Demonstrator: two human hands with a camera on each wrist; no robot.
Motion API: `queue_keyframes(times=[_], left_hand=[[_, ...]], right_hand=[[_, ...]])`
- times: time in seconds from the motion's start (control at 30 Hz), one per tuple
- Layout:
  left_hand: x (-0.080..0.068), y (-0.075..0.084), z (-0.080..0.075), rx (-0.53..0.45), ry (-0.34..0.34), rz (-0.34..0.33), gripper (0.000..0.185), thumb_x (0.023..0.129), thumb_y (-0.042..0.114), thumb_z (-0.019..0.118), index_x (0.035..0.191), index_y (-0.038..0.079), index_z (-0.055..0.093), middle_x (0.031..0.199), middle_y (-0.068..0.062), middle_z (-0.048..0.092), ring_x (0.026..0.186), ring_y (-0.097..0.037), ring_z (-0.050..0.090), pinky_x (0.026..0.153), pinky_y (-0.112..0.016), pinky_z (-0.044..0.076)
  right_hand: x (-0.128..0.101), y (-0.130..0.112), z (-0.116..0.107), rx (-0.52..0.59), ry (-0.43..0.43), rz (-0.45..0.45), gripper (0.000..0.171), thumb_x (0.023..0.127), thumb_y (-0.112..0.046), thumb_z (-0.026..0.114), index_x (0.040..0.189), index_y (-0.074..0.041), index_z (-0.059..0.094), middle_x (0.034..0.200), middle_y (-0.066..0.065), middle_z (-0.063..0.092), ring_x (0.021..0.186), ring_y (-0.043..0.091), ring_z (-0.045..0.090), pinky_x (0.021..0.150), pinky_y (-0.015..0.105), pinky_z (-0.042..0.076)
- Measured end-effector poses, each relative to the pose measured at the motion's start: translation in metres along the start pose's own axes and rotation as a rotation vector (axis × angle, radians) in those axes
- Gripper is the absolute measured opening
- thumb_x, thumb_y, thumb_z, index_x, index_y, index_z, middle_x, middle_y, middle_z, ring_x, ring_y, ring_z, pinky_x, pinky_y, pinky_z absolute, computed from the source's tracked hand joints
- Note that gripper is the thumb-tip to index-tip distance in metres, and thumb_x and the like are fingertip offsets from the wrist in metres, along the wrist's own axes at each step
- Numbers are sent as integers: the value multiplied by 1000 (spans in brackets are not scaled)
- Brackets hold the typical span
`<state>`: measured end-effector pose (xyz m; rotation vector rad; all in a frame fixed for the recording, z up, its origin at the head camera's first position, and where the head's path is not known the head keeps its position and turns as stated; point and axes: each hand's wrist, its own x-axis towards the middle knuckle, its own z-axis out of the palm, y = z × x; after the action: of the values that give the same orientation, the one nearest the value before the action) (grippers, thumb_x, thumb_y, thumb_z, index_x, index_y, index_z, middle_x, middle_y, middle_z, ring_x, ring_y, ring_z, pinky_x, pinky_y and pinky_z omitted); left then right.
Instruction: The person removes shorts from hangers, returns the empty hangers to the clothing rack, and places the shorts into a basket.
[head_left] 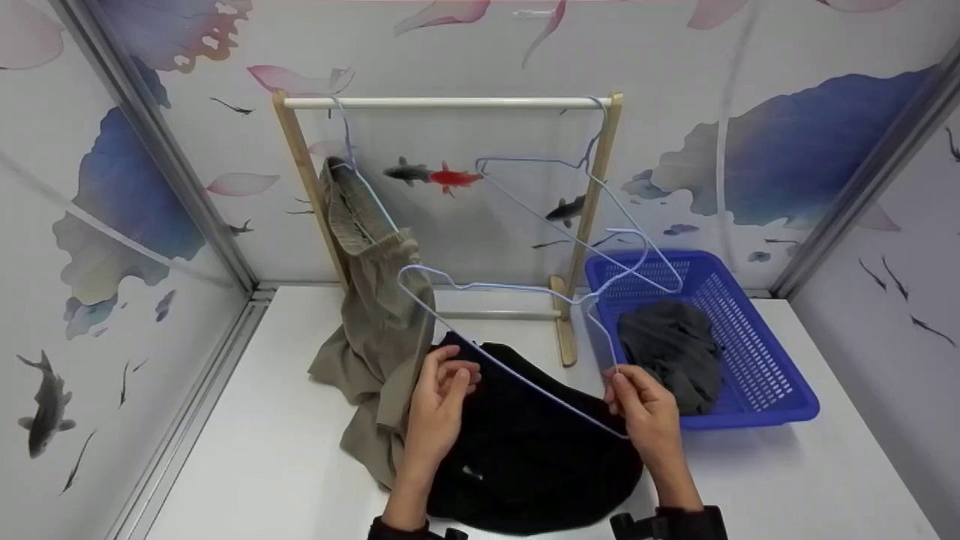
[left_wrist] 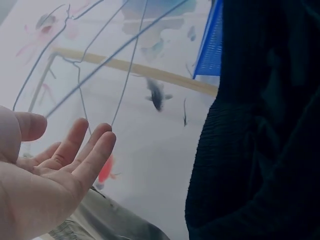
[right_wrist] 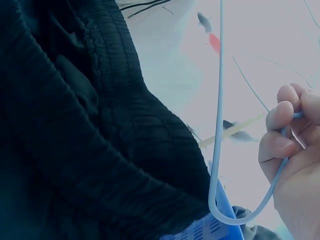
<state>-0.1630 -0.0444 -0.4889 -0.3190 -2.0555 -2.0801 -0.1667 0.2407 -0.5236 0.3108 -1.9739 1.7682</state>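
My right hand (head_left: pixel 649 405) pinches a light-blue wire hanger (head_left: pixel 517 288) near one end, its hook pointing away from me. In the right wrist view the thumb and fingers close round the hanger's wire (right_wrist: pixel 218 100). Beside the hanger's long lower bar is my left hand (head_left: pixel 439 409), thumb apart from its loosely bent fingers, holding nothing. Under the hanger a black garment (head_left: pixel 540 472) lies bunched on the white table. Its gathered elastic waistband (right_wrist: pixel 165 125) shows in the right wrist view.
Khaki trousers (head_left: pixel 375 300) hang from a hanger at the left of a wooden rack with a white rail (head_left: pixel 450 103), their legs reaching the table. Another blue hanger (head_left: pixel 525 159) hangs at the rail's right. Behind my right hand, a blue basket (head_left: pixel 802 405) holds dark grey cloth (head_left: pixel 671 352).
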Motion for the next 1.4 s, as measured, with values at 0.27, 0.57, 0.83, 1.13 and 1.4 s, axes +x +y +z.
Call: queue_keyframes(times=[0.27,0.57,0.83,1.13,1.4], left_hand=[[-6,-11,-1,203,-42,48,37,109,15,53,142,-2,49,122,-15,68,111,-29,67,92,-33,54],[-9,-19,-3,281,-87,65,41,110,17,51,145,-4,49,130,-20,64,118,-34,64,100,-38,53],[-12,-23,-6,280,-107,40,43,111,21,50,148,0,47,135,-19,61,122,-33,61,106,-36,49],[-10,-29,-8,319,-132,33,41,111,19,50,146,-3,50,136,-22,60,121,-37,61,104,-36,51],[-5,-30,-10,400,-141,80,37,111,15,50,142,-2,54,133,-22,59,117,-36,63,102,-37,53]], right_hand=[[0,1,-5,53,71,102,21,106,3,52,102,20,63,70,8,62,58,10,56,51,24,48],[6,-1,-7,57,68,140,23,107,-1,52,105,19,64,72,6,63,60,10,58,53,21,50],[14,-5,-4,43,64,155,25,107,-2,53,106,21,62,73,7,63,60,9,58,54,21,51],[25,-12,-2,2,43,125,21,106,-3,54,104,15,66,74,9,64,60,9,58,47,18,45],[39,-18,0,-61,28,58,18,105,-1,56,101,11,69,74,16,63,58,11,59,45,19,44]])
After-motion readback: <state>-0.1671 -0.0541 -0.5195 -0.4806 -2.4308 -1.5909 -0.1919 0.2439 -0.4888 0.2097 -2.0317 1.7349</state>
